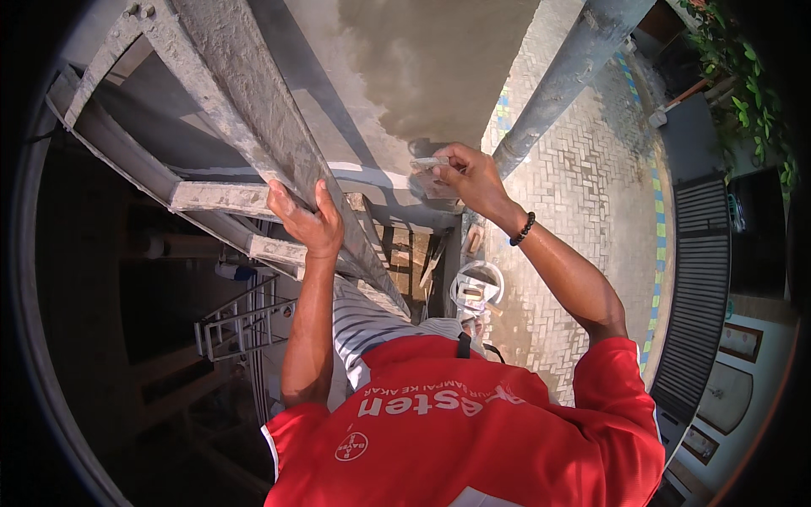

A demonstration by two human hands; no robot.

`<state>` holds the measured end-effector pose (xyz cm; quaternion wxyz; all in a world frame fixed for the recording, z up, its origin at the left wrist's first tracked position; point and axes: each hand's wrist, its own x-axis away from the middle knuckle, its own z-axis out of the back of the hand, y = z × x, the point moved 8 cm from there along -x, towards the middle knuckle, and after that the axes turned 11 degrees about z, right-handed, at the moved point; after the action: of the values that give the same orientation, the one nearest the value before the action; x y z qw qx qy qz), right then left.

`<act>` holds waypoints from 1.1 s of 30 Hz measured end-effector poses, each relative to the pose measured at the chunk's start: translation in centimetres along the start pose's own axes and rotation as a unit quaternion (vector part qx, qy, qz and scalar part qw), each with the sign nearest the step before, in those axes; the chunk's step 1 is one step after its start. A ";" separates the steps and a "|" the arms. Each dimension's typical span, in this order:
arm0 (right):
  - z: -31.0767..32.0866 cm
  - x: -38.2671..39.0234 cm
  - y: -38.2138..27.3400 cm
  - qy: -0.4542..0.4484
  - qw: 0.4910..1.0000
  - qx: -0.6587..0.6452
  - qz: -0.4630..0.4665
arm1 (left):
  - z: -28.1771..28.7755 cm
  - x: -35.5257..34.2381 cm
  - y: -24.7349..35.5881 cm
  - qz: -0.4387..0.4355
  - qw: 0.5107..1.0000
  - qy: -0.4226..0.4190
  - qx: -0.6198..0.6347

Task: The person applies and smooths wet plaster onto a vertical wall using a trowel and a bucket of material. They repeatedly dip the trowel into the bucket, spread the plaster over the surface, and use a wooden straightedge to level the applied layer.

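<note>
My left hand is closed around a cement-crusted scaffold post, its thumb and fingers on either side. My right hand reaches forward to the wall, with a dark beaded bracelet on its wrist. Its fingers are closed on the handle of a small, flat, pale plastering trowel, whose blade lies close to the wall. On the grey wall, a darker, damp-looking patch spreads above the trowel. The blade is partly blurred against the wall, so its contact cannot be made out.
Curved scaffold braces run to my left. Wooden planks lie below. Down by my right side are a white bucket and a float. A grey pipe rises beside the wall. Far below lies a paved yard with a dark gate.
</note>
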<state>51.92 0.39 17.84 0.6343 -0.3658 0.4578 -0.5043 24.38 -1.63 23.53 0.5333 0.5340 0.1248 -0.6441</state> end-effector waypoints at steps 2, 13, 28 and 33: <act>-2.6 1.2 4.5 -0.004 1.000 0.012 -0.004 | -0.2 0.1 -0.2 0.010 1.000 -0.005 -0.007; -7.0 8.0 11.5 -0.012 0.981 0.192 0.023 | -0.2 0.7 -0.6 0.012 1.000 -0.007 -0.007; 23.0 0.7 -33.1 0.236 0.865 0.299 0.326 | 2.8 -2.0 4.4 0.068 0.996 -0.047 0.034; 25.4 -4.9 -45.3 0.286 0.690 0.476 0.464 | 6.1 -9.4 16.9 -0.065 0.981 -0.018 0.182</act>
<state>61.86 -4.96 68.80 0.7151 0.4059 0.4269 -0.3763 33.56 -7.66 40.56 0.3861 0.6013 0.0308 -0.6988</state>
